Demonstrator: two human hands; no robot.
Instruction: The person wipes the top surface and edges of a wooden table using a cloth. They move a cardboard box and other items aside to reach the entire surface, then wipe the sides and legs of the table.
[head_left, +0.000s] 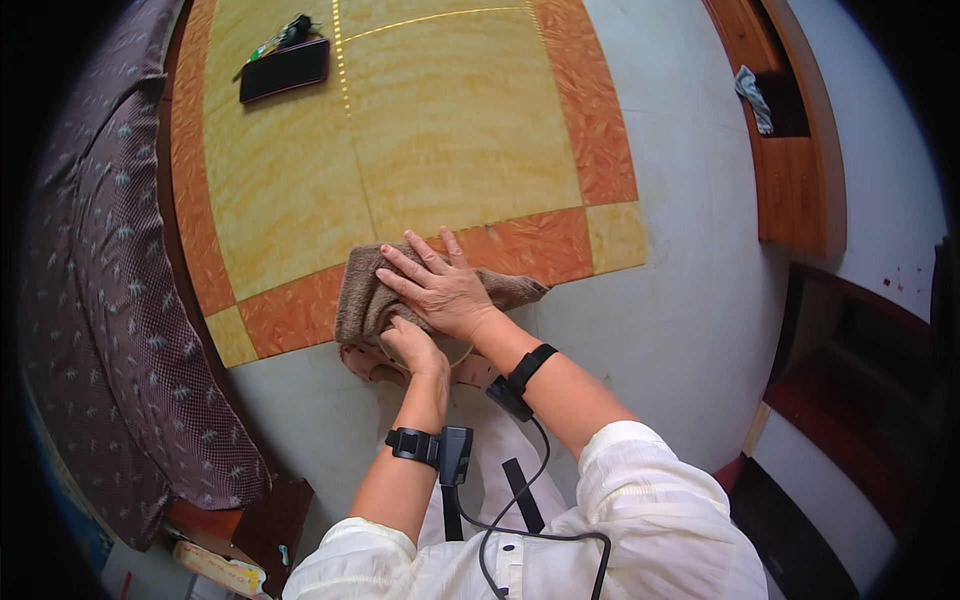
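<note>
A brown terry towel lies bunched over the near orange border of the floor, low in front of me. My right hand rests flat on top of it with the fingers spread. Close beside it, my left hand reaches into the towel's near folds, and its fingertips are hidden there. Below my hands shows part of a pale yellowish round rim; what it belongs to is mostly covered. The towel's right end trails out past my right wrist.
Pink slippers are just under the towel. A black phone with keys lies on the yellow floor ahead. At the left is a sofa with a patterned purple cover. A wooden cabinet at right holds a grey cloth. A black cable joins my wrist devices.
</note>
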